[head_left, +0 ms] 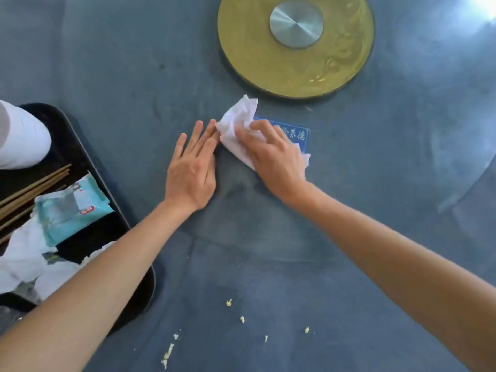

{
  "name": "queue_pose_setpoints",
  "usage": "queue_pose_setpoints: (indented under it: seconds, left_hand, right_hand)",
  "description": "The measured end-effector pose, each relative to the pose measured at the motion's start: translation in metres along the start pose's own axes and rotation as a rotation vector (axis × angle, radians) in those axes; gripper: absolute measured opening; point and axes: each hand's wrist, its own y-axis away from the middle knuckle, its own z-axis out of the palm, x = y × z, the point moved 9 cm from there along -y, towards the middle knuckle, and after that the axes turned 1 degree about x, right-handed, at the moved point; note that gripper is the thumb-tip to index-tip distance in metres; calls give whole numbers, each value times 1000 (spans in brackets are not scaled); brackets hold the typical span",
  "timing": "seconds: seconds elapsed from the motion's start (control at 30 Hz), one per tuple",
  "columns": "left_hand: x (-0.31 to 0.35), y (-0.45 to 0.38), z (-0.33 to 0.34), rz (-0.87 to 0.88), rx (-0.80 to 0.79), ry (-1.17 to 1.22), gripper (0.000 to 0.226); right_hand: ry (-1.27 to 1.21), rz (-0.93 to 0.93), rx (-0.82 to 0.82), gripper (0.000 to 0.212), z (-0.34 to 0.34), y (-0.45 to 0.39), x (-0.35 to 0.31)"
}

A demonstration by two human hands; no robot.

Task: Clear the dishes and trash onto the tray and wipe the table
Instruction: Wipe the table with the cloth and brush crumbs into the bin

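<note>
Overhead, looking down on a table covered in blue-grey cloth, two bare forearms reach forward from the bottom edge. At centre, the right hand presses a crumpled white tissue flat against the cloth, fingers spread over it and curled slightly into its folds. The tissue partly covers a small blue card with pale printed characters. Just to its left, the left hand lies palm down, fingers straight and loose, holding nothing, its fingertips touching the tissue's edge. Beyond the hands sits a round gold turntable base with a silver metal hub in its middle. At the left edge, a black tray rests on the table — on it are a white cup, several brown chopsticks, a teal wipe packet and torn white wrappers. Near the bottom, well apart from the hands, small yellowish food crumbs lie scattered on the cloth.
</note>
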Motion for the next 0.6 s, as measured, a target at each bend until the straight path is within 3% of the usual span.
queue_pose_setpoints:
  seconds: [0.17, 0.27, 0.37, 0.5, 0.6]
  left_hand:
    - [-28, -15, -16, 71, -37, -65, 57]
    - [-40, -26, -25, 71, -62, -99, 60]
    - [-37, -32, -32, -12, -33, -143, 60]
    - [12, -12, -4, -70, -60, 1, 57]
    - [31, 10, 20, -123, -35, -147, 61]
  right_hand:
    - [-95, -309, -119, 64, 23, 122, -68]
    - [-206, -467, -184, 68, 19, 155, -77]
    - [-233, -292, -32, 61, -28, 99, -32]
    - [-2, 171, 222, 40, -77, -33, 91]
    - [53, 350, 160, 43, -69, -78, 141]
